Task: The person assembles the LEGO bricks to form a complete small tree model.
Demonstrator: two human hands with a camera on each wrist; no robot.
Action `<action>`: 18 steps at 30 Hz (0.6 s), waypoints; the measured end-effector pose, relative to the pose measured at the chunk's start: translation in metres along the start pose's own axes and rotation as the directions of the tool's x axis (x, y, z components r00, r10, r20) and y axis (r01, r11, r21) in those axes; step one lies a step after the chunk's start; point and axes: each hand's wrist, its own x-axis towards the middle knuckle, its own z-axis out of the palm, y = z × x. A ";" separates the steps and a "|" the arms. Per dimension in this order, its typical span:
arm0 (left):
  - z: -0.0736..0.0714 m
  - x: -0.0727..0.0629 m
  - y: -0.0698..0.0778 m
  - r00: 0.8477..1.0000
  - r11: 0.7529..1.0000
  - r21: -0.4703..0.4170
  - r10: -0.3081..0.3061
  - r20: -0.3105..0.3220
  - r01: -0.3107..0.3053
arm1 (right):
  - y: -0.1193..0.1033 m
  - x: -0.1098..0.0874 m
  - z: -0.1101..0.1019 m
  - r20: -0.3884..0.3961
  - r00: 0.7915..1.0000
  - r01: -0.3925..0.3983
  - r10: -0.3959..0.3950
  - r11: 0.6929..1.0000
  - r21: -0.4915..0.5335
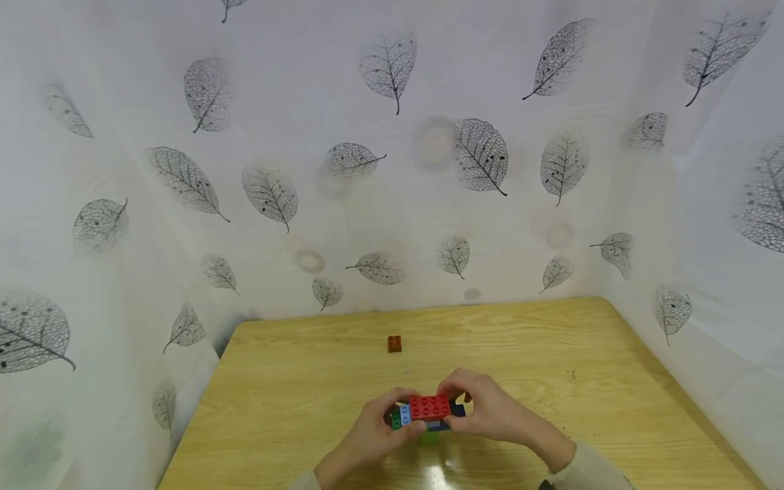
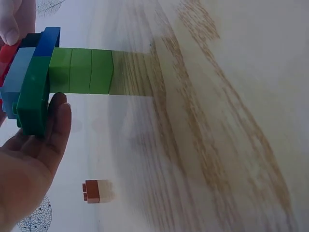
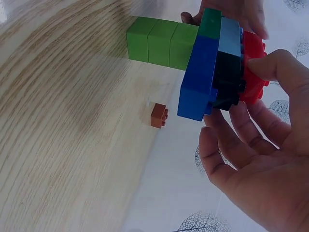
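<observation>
A red toy brick (image 1: 430, 407) tops a build of studded blocks. Below it lie a light blue brick (image 2: 19, 70) and a black one (image 3: 227, 82), over a dark green brick (image 2: 35, 94) and a blue brick (image 3: 198, 79). A column of several light green bricks (image 2: 79, 71) carries them from the table. My left hand (image 1: 381, 423) grips the build's left end, thumb in front and fingers behind. My right hand (image 1: 486, 406) pinches the red brick at its right end, with the thumb (image 3: 270, 65) pressed against its side.
An orange-brown brick (image 1: 395, 344) stands by itself on the wooden table (image 1: 294, 381), beyond the build. A pale leaf-printed cloth (image 1: 367, 218) hangs behind the table and along both sides.
</observation>
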 end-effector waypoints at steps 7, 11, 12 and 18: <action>0.001 0.001 0.002 0.996 0.997 -0.005 0.078 -0.047 -0.078 | 0.001 -0.001 0.002 -0.002 1.000 -0.007 0.007 1.000 0.011; 0.001 0.001 0.003 0.998 0.998 -0.037 0.041 -0.037 -0.043 | 0.002 -0.002 0.003 -0.003 1.000 -0.010 0.010 0.999 0.039; 0.001 0.001 0.003 0.999 0.999 -0.041 0.033 -0.035 -0.034 | 0.002 -0.002 0.004 -0.001 1.000 -0.012 0.013 0.999 0.049; -0.002 0.003 0.004 1.000 0.998 -0.061 -0.008 -0.019 0.007 | 0.004 -0.001 0.005 -0.008 1.000 -0.006 0.007 0.996 0.085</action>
